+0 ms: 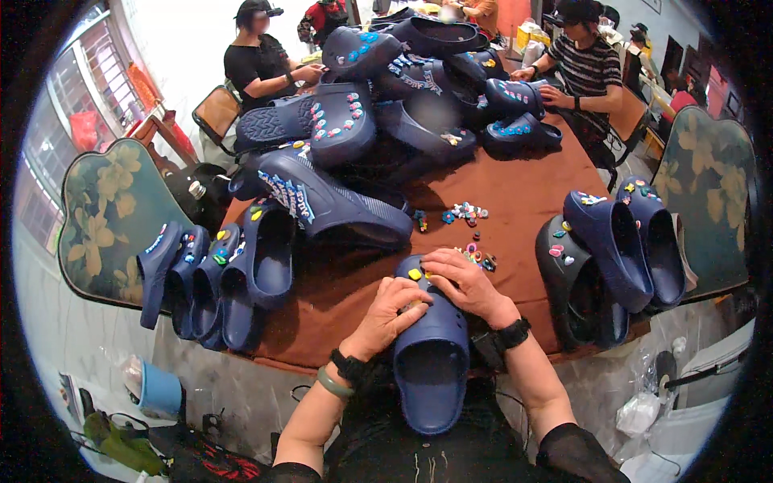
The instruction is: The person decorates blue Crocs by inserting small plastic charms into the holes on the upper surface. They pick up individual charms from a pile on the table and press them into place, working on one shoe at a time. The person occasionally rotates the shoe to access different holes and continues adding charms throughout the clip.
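Right at the near edge of the brown worktop (515, 201), a navy clog (431, 354) lies heel toward the person. Both grips press on its toe: left hand (390, 314) grasping its left side, right hand (463, 282) curled over the top beside a yellow charm (415, 274).

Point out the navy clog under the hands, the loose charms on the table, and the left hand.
navy clog (432, 366), head view, on its heel opening.
loose charms (465, 212), head view, middle of the small pile.
left hand (392, 314), head view, back of the hand.
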`<action>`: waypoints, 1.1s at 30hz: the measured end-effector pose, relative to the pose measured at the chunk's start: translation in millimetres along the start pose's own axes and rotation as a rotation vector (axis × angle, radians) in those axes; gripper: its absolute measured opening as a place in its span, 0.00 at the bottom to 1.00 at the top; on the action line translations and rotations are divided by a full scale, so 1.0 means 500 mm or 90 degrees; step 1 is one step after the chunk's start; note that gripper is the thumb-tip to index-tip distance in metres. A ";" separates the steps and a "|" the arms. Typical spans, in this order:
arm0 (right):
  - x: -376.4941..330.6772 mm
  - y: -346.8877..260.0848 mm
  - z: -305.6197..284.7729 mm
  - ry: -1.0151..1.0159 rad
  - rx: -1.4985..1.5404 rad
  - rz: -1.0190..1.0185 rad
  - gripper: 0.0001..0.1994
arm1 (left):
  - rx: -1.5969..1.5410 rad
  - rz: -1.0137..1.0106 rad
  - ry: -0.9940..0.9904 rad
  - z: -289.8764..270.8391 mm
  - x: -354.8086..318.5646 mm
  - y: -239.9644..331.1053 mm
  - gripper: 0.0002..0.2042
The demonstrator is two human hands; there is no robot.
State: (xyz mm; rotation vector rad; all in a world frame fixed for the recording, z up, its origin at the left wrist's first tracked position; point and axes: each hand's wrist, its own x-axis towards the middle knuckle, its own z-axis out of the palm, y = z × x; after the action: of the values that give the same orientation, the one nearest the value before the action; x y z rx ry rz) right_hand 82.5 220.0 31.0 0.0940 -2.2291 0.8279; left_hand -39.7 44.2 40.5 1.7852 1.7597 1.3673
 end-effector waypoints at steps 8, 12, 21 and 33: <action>0.023 0.007 0.008 -0.058 -0.015 0.005 0.07 | 0.047 0.018 0.045 0.005 0.028 -0.006 0.16; 0.014 0.017 0.015 -0.027 0.079 0.045 0.06 | 0.074 0.109 0.089 0.017 0.041 -0.018 0.19; 0.008 0.033 0.018 -0.024 0.115 0.066 0.06 | -0.309 -0.205 0.297 0.028 0.004 -0.050 0.17; -0.006 0.049 0.039 0.086 0.068 0.135 0.07 | 0.181 -0.275 -0.080 -0.044 0.101 -0.021 0.21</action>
State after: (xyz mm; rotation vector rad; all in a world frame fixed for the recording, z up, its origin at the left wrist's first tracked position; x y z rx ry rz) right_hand 64.8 227.4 5.9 -0.1456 -2.0916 1.0360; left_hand -72.8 82.4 64.7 1.4513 2.1886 0.8502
